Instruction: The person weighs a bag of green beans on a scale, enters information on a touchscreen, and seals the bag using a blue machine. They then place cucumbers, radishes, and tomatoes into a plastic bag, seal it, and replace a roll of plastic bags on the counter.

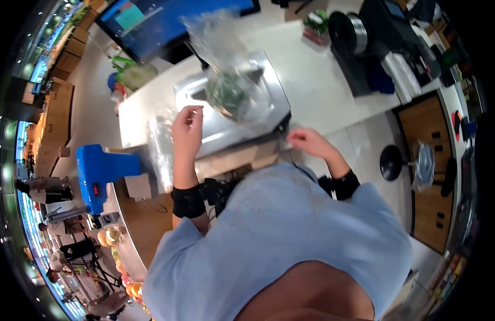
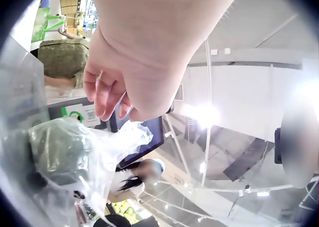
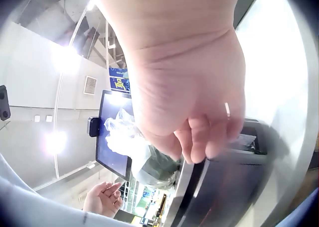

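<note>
A clear plastic bag holding a round dark green item sits on a silver weighing scale. The bag's gathered top stands up toward the screen. Just left of the bag, my left hand hovers with loosely bent fingers and nothing in them. In the left wrist view, the bagged green item lies below the fingertips. My right hand is near the scale's front right corner, its fingers loosely curled and holding nothing. The right wrist view has the green item beyond those fingers.
Behind the scale stands a screen. Clear plastic film hangs at the white counter's left end, beside a blue device. A packed green vegetable and a black machine are at the right. Several people stand far left.
</note>
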The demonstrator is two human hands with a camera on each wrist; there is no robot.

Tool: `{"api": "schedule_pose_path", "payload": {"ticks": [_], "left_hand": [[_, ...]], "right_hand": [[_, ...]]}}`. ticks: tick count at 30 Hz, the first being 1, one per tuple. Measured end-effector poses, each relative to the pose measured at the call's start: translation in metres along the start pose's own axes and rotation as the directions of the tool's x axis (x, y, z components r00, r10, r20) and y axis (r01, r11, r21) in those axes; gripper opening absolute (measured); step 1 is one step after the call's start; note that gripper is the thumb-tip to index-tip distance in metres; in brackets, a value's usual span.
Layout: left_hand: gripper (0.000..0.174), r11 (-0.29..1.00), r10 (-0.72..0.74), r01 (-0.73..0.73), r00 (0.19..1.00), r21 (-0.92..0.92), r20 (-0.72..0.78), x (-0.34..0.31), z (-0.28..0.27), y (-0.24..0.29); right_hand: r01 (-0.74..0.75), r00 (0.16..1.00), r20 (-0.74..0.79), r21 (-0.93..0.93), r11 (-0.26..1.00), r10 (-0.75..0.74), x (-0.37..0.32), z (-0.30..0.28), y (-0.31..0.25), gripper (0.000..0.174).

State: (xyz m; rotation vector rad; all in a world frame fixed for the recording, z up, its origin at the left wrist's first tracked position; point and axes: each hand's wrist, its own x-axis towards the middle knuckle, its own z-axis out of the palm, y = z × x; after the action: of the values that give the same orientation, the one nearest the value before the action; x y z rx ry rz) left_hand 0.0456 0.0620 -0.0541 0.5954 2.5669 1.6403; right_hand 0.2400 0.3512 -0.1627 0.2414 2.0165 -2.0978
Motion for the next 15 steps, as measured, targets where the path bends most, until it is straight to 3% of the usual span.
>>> {"api": "schedule_pose_path", "payload": {"ticks": [2, 3, 5, 6, 8, 15], "left_hand": [[0.014, 0.999, 0.016, -0.016, 1.000, -0.050, -0.016, -0.012, 0.004, 0.004], [0.014, 0.999, 0.026, -0.028, 0.999, -0.045, -0.048, -0.013, 0.006, -0.002], [0.014, 1.000, 0.024, -0.026, 0.994, -0.008, -0.109, -0.014, 0.006, -0.010], [0.015, 1.000, -0.006, 0.006, 0.992, 0.000, -0.129, -0.014, 0.005, -0.009], [0.016, 0.997, 0.070, -0.064, 0.987, 0.049, -0.142, -0.008, 0.002, -0.020], [0.018, 0.992, 0.129, -0.128, 0.975, 0.017, -0.181, 0.006, 0.008, -0.006]], "right_hand": [[0.038, 0.985, -0.150, -0.312, 0.949, -0.089, -0.003, 0.001, -0.007, 0.013], [0.018, 0.985, -0.157, -0.310, 0.950, -0.070, -0.002, 0.001, -0.004, 0.013], [0.192, 0.888, -0.328, -0.374, 0.907, -0.323, 0.001, 0.002, 0.003, 0.011], [0.184, 0.891, -0.328, -0.374, 0.909, -0.315, 0.002, 0.003, 0.006, 0.011], [0.246, 0.782, -0.399, -0.510, 0.824, -0.480, 0.004, 0.005, 0.010, 0.009], [0.201, 0.694, -0.483, -0.582, 0.788, -0.533, 0.017, 0.005, 0.034, 0.011]]}}
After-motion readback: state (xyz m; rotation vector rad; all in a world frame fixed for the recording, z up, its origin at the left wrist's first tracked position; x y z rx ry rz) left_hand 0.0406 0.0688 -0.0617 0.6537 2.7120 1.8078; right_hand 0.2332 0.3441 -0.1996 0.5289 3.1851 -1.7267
